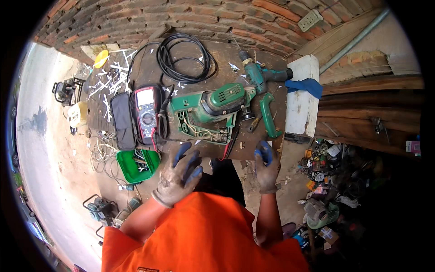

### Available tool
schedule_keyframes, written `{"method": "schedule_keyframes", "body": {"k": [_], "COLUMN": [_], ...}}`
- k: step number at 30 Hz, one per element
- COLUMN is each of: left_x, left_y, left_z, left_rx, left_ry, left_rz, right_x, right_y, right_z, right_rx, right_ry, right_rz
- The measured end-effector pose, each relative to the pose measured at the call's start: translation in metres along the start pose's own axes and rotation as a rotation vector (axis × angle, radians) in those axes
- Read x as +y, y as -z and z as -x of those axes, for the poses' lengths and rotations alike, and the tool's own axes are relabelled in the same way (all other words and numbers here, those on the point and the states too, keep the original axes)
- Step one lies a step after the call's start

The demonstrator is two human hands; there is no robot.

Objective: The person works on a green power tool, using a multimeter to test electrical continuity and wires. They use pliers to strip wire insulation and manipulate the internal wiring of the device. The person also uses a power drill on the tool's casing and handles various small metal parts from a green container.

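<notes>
My left hand (178,174), in a grey work glove with blue fingertips, hovers at the table's near edge with its fingers apart and nothing in it. My right hand (266,165), gloved alike, is raised near the table's front right corner; its fingers are partly curled and I see nothing held. Between and beyond them lies a green power tool (217,109) with its handle housing opened and wires showing. Right of it rests a loose green handle cover (269,116). A red-and-black multimeter (146,113) lies in its open black case (122,120), with test leads running toward the power tool.
A teal cordless drill (257,75) and a coiled black cable (186,59) lie at the back. A green toolbox (129,167) hangs by the near left edge. White plastic strips (115,75) litter the left side. Piled parts (328,167) cover the floor at right.
</notes>
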State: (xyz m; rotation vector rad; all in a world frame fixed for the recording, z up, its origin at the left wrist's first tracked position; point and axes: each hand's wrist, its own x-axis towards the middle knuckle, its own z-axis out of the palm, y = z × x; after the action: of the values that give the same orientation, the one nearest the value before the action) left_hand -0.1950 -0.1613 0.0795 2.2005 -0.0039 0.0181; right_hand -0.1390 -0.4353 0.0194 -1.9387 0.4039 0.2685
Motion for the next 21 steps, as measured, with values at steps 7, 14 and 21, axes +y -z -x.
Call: {"method": "schedule_keyframes", "body": {"k": [7, 14, 21], "left_x": [-0.016, -0.097, -0.143], "left_y": [0.011, -0.044, -0.207], "left_z": [0.045, 0.176, 0.526], "left_rx": [-0.047, 0.253, 0.378], "left_ry": [0.215, 1.048, 1.665], "left_rz": [0.061, 0.434, 0.271], "right_x": [0.023, 0.006, 0.001], "right_y": [0.006, -0.026, -0.047], "right_z": [0.003, 0.013, 0.012], "right_rx": [-0.224, -0.598, -0.953], "right_ry": [-0.048, 0.273, 0.43], "right_rz": [-0.148, 0.08, 0.333]}}
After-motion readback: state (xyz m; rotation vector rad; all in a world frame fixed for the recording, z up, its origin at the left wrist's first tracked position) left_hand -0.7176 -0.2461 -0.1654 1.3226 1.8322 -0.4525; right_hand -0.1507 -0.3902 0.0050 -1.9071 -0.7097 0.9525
